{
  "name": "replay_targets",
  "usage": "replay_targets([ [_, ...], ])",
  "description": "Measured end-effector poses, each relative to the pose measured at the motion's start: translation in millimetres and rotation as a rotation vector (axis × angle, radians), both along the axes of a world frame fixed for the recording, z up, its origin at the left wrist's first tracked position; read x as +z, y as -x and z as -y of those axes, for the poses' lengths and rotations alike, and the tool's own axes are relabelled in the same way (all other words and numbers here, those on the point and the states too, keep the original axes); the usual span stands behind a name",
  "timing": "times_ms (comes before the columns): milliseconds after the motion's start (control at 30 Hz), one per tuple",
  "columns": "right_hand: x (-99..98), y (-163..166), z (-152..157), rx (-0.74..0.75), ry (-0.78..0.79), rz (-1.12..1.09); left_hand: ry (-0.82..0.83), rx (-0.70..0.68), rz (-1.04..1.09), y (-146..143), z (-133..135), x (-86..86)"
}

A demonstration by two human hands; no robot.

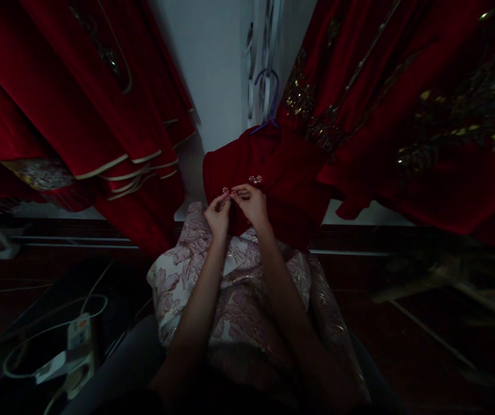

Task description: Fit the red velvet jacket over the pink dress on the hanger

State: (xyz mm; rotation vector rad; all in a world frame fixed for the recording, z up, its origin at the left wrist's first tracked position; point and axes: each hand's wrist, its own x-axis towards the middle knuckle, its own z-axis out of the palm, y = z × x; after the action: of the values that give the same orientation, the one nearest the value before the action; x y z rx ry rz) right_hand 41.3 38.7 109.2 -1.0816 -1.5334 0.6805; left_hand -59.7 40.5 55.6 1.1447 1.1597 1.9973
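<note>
A dark red garment point(286, 178) hangs on a blue hanger point(269, 98) in front of me, with a pearl-like clasp point(255, 180) on its front. My left hand point(218, 216) and my right hand point(251, 204) meet at the garment's front edge. Both pinch a second small beaded fastening point(229, 191) between thumb and fingers. A pale pink floral cloth point(239, 288) lies over my lap beneath my forearms.
Red robes with cream trim point(113, 127) hang at the left, and red ones with gold embroidery point(403, 104) at the right. A white wall point(213, 57) stands behind. A power strip with white cables point(77, 340) lies on the dark floor at lower left.
</note>
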Motion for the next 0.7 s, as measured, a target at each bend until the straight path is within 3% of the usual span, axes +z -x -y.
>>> replay_targets([
  [333,-8.3,1,0,-0.026,-0.023,-0.046,0.013,-0.04,-0.008,3,-5,-5.2],
  [433,-20.9,-13,8,0.06,0.03,-0.07,0.004,0.003,-0.047,-4,-2,-20.7],
  [533,-32.5,-38,22,0.12,0.13,-0.029,0.037,0.098,-0.262,-15,7,-45.7],
  [633,-33.6,-67,36,0.197,0.275,0.074,0.072,0.124,-0.501,-23,19,-63.4],
  [700,-30.9,-81,42,0.211,0.37,0.123,0.079,0.135,-0.572,-26,25,-65.9],
])
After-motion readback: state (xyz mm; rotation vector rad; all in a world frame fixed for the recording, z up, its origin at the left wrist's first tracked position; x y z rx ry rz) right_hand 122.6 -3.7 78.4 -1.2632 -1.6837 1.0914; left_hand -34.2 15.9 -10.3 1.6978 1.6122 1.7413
